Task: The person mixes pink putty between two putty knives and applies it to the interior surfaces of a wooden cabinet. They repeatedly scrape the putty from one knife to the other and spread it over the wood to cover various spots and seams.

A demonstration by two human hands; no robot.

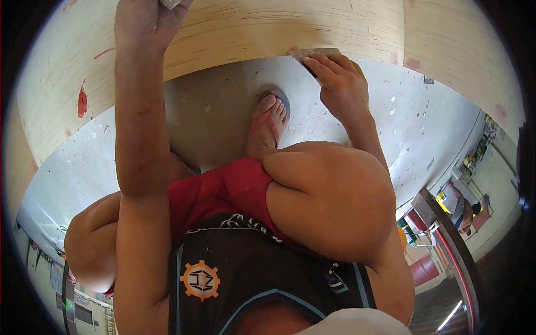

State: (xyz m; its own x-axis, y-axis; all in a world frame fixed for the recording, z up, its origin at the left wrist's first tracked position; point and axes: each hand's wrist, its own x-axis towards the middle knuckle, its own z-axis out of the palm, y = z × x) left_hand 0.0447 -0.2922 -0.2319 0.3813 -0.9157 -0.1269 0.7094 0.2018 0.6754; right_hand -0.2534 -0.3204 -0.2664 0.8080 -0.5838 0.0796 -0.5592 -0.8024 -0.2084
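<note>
A pale plywood panel (pixel 245 33) curves across the top of the view, with reddish smears on its face. My right hand (pixel 343 86) is closed around a flat grey putty knife (pixel 318 54). Its blade lies at the panel's lower edge, and a little brownish-pink paste shows at its left corner. My left hand (pixel 148 25) reaches up in front of the panel at upper left, its fingers partly cut off by the frame. A small piece of a pale grey thing (pixel 171 3) shows at its fingers; its kind cannot be made out.
I squat on a pale speckled floor (pixel 312 123), one foot in a flip-flop (pixel 269 120) below the panel. A red patch (pixel 82 103) marks the panel at left. Behind me at right are a dark-edged table (pixel 452 251) and another person (pixel 463 215).
</note>
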